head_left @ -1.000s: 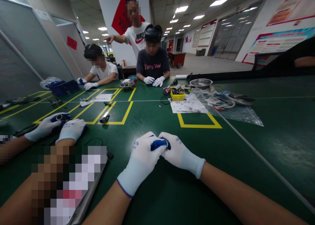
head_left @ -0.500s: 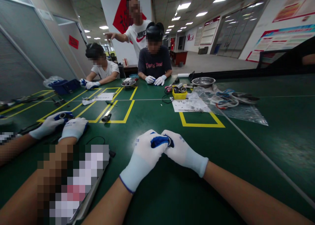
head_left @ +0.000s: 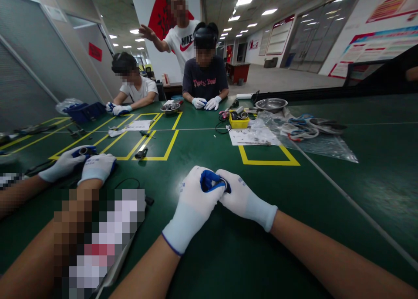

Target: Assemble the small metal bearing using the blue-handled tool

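Part, dark w/ shiny rim, gripped btwn L hand & R hand, both gloved.

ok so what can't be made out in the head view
Head view:
dark ringed part: mostly hidden by the left hand and right hand
contents of the yellow bin: too small to name
contents of the left metal bowl: too small
lower wall poster: cut off by the right edge

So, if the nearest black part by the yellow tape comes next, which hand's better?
Probably the left hand: it's nearer the black part. The right hand would have to reach across. Both seem to be holding a small part, though.
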Available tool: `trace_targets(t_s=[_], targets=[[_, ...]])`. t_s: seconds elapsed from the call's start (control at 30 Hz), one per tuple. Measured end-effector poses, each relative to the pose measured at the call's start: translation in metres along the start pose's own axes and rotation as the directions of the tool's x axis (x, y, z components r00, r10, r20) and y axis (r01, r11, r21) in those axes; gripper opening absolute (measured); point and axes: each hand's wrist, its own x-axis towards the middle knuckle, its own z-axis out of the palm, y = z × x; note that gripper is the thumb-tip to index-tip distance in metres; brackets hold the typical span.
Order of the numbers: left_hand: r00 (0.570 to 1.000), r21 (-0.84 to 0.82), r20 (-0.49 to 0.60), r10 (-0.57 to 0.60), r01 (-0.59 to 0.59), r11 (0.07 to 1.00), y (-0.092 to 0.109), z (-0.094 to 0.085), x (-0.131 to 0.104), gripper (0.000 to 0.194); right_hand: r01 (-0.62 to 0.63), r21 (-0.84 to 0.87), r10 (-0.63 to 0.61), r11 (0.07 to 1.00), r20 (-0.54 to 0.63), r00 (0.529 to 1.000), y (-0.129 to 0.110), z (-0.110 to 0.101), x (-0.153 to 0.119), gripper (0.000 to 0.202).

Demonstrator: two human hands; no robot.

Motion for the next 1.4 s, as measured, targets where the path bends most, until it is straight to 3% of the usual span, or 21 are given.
trace_targets(t_s=[0.13,0.3,0.4,0.47,0.57,0.67,0.77,1.07,1.27,1.4], targets=[[0.996,-0.067,0.041,-0.085,0.088,0.994,-0.001,0.003,0.002,0.018,0.054,-0.046,-0.055,0.997,-0.012,0.998,0.001,0.001,0.0,0.009],[0.991,-0.281,0.121,-0.062,0.094,0.955,-0.01,0.0,0.008,0.013,0.025,-0.012,-0.026,1.0,-0.017,1.0,0.001,-0.001,0.0,0.007],[0.994,-0.359,0.059,-0.089,0.104,0.928,-0.022,-0.002,0.015,0.019,0.011,0.038,-0.009,0.999,-0.058,0.998,0.002,-0.004,0.0,0.007],[0.993,-0.257,-0.062,-0.099,0.08,0.963,-0.03,-0.002,0.019,0.02,0.031,0.048,-0.027,0.998,-0.09,0.996,0.004,-0.007,0.0,0.01],[0.982,0.052,-0.186,-0.027,0.037,0.998,-0.041,-0.001,0.022,0.022,0.045,0.057,-0.039,0.997,-0.1,0.994,0.007,-0.009,0.0,0.01],[0.99,0.322,-0.142,0.016,0.031,0.946,-0.048,0.0,0.022,0.022,0.027,0.078,-0.019,0.997,-0.103,0.994,0.009,-0.009,0.001,0.008],[0.997,0.474,-0.071,0.017,0.018,0.88,-0.052,0.002,0.023,0.022,0.016,0.093,-0.005,0.996,-0.115,0.993,0.01,-0.009,0.001,0.008],[0.999,0.6,-0.021,-0.044,0.048,0.798,-0.046,0.005,0.029,0.02,0.021,0.06,-0.014,0.998,-0.123,0.992,0.009,-0.005,0.001,0.005],[0.997,0.508,-0.056,-0.06,0.08,0.858,-0.048,0.005,0.032,0.011,0.019,0.064,-0.009,0.998,-0.146,0.989,0.009,-0.004,0.001,0.004],[0.987,0.08,-0.162,-0.007,0.02,0.997,-0.049,0.003,0.032,0.007,0.013,0.052,-0.003,0.999,-0.174,0.985,0.005,-0.004,0.002,0.005]])
